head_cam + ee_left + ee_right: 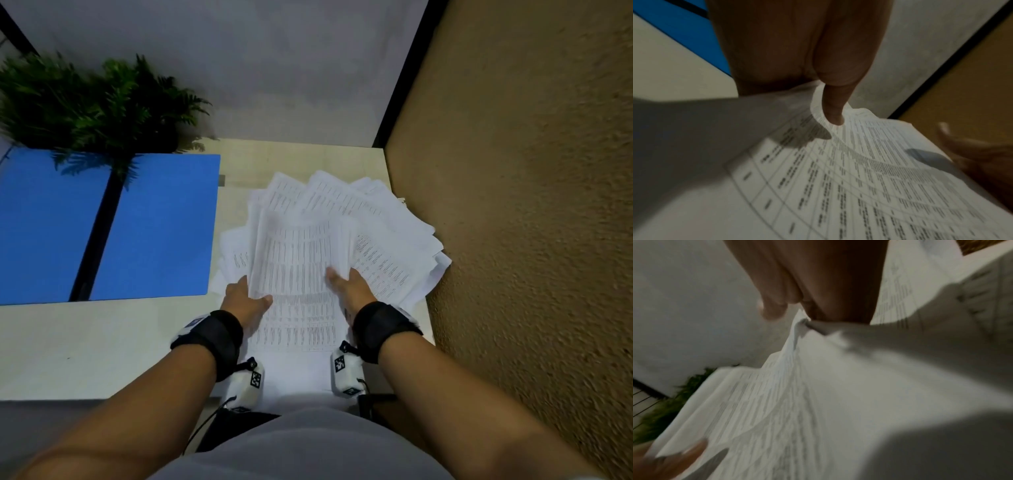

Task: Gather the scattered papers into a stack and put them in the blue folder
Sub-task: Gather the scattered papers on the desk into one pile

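A fanned pile of printed white papers (298, 260) lies on the pale table (85, 342), right of the open blue folder (154, 226). My left hand (245, 298) grips the left edge of the upper sheaf. Its thumb (833, 113) presses on top of the papers (859, 178) and its fingers are hidden beneath. My right hand (349, 284) holds the sheaf's right side, thumb above and fingers tucked under the sheets. In the right wrist view the papers (818, 394) bend up against that hand (818, 280). Both wrist views are blurred.
A brown textured wall (531, 205) runs close along the papers' right side. A green fern-like plant (102, 102) stands behind the folder and overhangs its far edge. A grey wall closes the back. The table's front edge is near my body.
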`<action>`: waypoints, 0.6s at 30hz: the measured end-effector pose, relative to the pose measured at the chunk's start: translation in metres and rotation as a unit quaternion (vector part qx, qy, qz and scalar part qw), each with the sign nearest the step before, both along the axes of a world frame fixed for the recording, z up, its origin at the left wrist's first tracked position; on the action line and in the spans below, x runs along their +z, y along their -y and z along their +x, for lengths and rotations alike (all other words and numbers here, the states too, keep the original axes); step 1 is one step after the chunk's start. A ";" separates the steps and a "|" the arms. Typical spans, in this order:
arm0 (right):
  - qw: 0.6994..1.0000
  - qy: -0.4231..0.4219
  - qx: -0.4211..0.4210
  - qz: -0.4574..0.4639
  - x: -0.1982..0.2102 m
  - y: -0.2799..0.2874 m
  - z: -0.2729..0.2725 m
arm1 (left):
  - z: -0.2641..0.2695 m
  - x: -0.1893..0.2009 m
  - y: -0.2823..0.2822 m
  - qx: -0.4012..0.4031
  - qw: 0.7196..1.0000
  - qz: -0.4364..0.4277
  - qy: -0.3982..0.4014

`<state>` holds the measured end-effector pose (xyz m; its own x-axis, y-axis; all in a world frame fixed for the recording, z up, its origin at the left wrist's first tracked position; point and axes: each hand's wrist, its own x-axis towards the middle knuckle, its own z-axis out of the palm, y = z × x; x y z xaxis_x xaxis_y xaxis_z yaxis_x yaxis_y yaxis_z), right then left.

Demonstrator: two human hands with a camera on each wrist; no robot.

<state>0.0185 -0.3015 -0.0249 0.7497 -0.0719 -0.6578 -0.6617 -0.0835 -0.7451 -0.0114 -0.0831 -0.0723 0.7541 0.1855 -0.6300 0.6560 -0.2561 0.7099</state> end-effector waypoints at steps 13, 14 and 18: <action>0.948 0.045 -0.222 -0.223 -0.005 0.045 -0.009 | 0.003 0.041 -0.002 0.164 0.977 -0.119 0.061; 0.933 0.010 -0.243 -0.267 -0.008 0.052 -0.010 | 0.004 0.038 -0.007 0.173 0.979 -0.097 0.054; 0.951 0.003 -0.273 -0.144 -0.024 0.067 -0.004 | 0.007 0.031 -0.019 0.141 0.988 -0.028 0.059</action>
<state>0.0142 -0.3687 -0.0493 0.5526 -0.6292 -0.5466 -0.6603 0.0698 -0.7478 -0.0045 -0.0642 -0.0412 0.7469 0.3657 -0.5554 0.6068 -0.0330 0.7942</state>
